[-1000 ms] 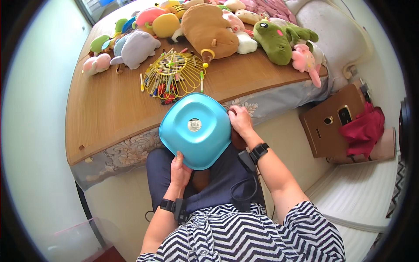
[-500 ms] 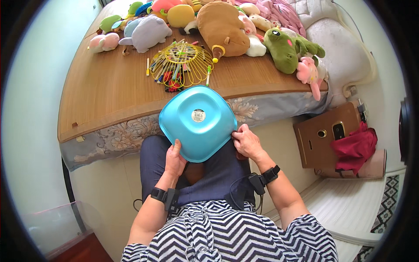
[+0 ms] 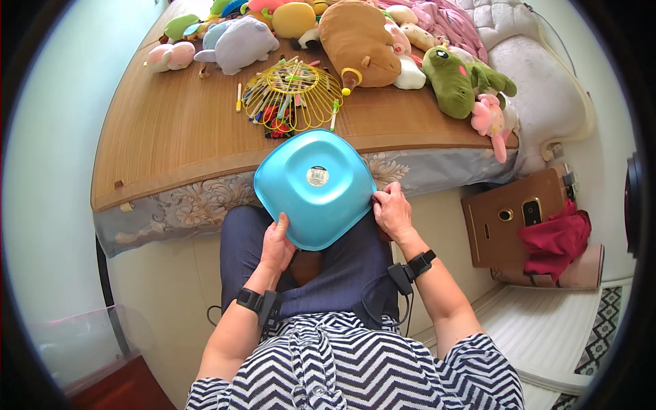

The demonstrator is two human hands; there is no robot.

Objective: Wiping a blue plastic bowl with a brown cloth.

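A shiny blue basin (image 3: 321,222), square with rounded corners, is turned bottom up above my knees, and a round sticker shows on its base. My left hand (image 3: 277,244) grips its near left rim, thumb on the outside and fingers hidden underneath. At the right corner my right hand (image 3: 391,212) pinches the rim between thumb and curled fingers. Just beyond the basin, a yellow wire basket (image 3: 311,80) lies upside down on the bed mat over a heap of coloured pens. One yellow marker (image 3: 239,97) and one green-and-white marker (image 3: 334,115) lie beside it.
A brown-matted bed (image 3: 184,130) fills the far side, its edge close to the basin. Several plush toys (image 3: 359,44) line its back, with a green plush (image 3: 447,85) at the right. On the floor at right stands a brown safe (image 3: 488,225) draped with red cloth (image 3: 560,239).
The view has shifted slightly, so the bed and toys appear a little to the right. Both hands keep the same hold on the basin, which stays bottom up.
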